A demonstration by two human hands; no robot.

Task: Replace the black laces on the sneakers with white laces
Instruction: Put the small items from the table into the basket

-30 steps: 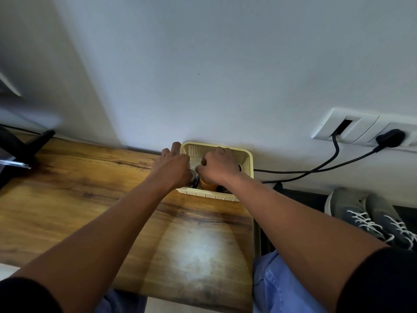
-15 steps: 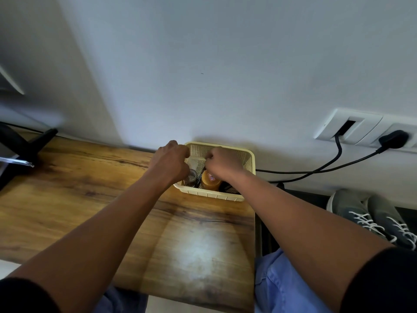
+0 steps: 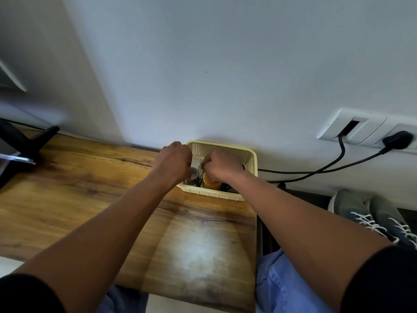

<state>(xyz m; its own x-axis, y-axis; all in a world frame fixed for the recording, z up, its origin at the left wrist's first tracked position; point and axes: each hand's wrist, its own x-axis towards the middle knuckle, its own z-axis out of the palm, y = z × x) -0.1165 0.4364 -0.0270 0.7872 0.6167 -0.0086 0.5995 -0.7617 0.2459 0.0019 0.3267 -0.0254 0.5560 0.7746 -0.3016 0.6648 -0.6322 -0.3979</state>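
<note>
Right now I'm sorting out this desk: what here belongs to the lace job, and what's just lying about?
Job:
sneakers, already white-laced, beside the desk
basket, both hands in it: left hand, right hand

Lying about:
orange jar in the basket
plug
cables

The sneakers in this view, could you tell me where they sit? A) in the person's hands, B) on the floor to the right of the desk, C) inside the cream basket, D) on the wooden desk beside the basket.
B: the sneakers lie low on the floor, right of the wooden desk, while both hands are at the basket.
</note>
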